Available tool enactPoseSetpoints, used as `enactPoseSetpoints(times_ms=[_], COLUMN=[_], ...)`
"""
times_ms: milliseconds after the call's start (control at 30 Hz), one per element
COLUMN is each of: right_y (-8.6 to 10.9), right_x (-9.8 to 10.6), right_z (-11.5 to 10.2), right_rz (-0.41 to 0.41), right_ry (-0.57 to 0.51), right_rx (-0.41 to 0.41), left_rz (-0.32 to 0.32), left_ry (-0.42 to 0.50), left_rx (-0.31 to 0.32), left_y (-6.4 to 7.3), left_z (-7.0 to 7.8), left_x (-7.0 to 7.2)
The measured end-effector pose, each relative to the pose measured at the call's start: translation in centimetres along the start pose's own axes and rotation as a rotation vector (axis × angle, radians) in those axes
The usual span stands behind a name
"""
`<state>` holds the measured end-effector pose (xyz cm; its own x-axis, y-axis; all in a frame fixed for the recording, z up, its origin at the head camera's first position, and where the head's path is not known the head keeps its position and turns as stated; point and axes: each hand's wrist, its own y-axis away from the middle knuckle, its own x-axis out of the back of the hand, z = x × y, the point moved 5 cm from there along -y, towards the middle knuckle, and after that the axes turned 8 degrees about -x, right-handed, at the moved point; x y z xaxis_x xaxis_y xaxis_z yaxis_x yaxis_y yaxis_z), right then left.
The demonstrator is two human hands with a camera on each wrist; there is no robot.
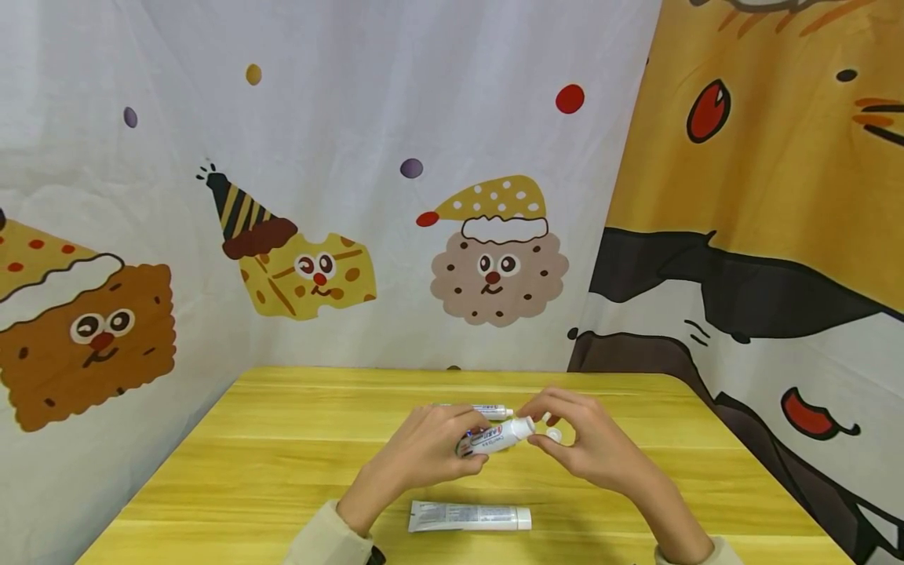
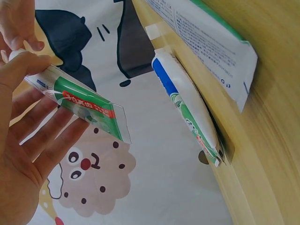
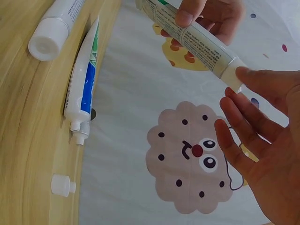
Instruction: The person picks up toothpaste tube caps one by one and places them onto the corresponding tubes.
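My left hand [image 1: 441, 439] grips a white and green toothpaste tube [image 2: 86, 101] in the air over the table, its white cap [image 3: 231, 75] pointing right. The thumb lies along the tube in the left wrist view. At that cap, my right hand [image 3: 267, 117] has its thumb on one side and its index fingertip on the other, pinching it. Behind the hands, two uncapped toothpaste tubes [image 3: 84, 89] lie side by side with bare nozzles. Loose white caps [image 1: 554, 433] rest on the table beyond the right hand's fingers.
Nearer me, a capped toothpaste tube [image 1: 466, 516] lies flat on the yellow wood-grain table [image 1: 282, 471]. A printed cartoon curtain [image 1: 395, 102] hangs right behind the table's far edge and along both sides.
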<state>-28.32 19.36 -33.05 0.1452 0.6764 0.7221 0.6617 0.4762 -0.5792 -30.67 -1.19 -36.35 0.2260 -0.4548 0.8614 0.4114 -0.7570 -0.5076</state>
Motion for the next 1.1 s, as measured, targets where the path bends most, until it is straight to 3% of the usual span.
enactPoseSetpoints(times_ms=[333, 767, 1100], right_y=[0.05, 0.03, -0.04], right_x=[-0.13, 0.08, 0.02], right_z=[0.31, -0.3, -0.02], right_rz=[0.013, 0.0, -0.002], right_ry=[0.047, -0.023, 0.003], right_rx=[-0.093, 0.027, -0.003], left_rz=[0.002, -0.001, 0.001], left_ry=[0.005, 0.002, -0.01], left_rx=[-0.004, -0.013, -0.013], left_y=[-0.01, -0.03, 0.0], left_z=[0.07, 0.0, 0.03], left_x=[0.05, -0.09, -0.08])
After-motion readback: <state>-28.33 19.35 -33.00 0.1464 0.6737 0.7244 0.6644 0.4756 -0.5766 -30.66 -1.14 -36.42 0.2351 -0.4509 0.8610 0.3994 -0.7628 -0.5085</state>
